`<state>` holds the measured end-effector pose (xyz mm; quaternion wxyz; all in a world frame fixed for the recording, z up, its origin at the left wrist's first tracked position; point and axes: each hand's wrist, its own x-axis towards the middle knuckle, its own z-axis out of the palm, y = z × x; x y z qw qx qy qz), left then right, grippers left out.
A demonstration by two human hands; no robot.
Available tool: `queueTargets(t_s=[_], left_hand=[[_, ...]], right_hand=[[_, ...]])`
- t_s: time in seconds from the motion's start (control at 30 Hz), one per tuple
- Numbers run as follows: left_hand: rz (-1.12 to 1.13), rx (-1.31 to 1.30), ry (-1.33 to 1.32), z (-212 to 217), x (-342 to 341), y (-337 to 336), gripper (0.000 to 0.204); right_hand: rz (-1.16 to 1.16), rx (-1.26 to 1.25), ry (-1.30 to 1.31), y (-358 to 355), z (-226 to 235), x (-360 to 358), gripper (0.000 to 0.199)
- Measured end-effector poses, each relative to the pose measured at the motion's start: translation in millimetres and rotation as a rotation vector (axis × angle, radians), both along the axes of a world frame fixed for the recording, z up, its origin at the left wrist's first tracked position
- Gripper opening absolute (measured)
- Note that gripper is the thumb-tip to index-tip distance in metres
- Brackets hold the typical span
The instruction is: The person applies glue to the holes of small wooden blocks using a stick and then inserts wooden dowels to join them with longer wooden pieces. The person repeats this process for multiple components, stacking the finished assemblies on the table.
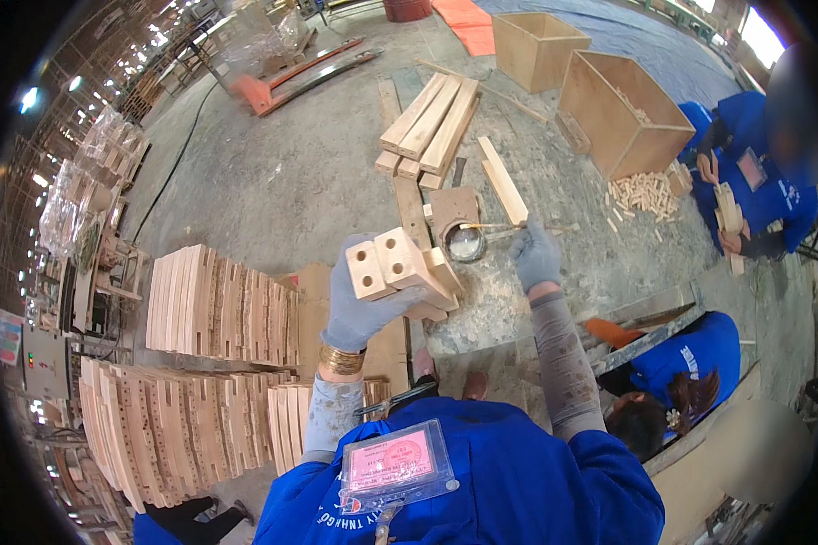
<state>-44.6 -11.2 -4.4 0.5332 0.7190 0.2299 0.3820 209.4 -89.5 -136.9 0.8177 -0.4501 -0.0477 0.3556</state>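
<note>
My left hand [359,304], in a grey glove, is wrapped round a few wooden blocks [400,263]. Two of them turn their ends up, each with two round drilled holes. In its grey glove, my right hand [536,257] pinches a thin stick [493,226]. The stick's far end reaches over a round jar [466,243] with a pale, shiny content, which stands just right of the blocks. Beside the jar lies a brown flat piece [454,207]. Beyond my right hand, a pale wooden bar [503,182] lies on the worktable [482,318].
A stack of wooden bars [432,127] lies farther off. Right of it are plywood boxes [623,118] and a heap of dowels [645,197]. Rows of stacked drilled boards [223,304] stand at left. Co-workers in blue [754,173] work at right. An orange pallet jack [264,91] stands behind.
</note>
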Motion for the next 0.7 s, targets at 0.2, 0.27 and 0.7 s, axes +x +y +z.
queueTargets(t_s=[0.2, 0.27, 0.7], left_hand=[[-0.032, 0.012, 0.000, 8.3, 22.7, -2.9, 0.063], [-0.075, -0.029, -0.007, 13.6, 30.8, -6.2, 0.062], [-0.109, 0.036, -0.002, 12.6, 40.9, 2.7, 0.060]], right_hand=[[-0.053, 0.168, -0.580, 1.3, 184.0, -7.7, 0.026], [0.005, 0.119, -0.804, -9.7, 233.7, -21.6, 0.023], [0.199, -0.007, -1.768, 20.8, 290.5, -62.4, 0.023]])
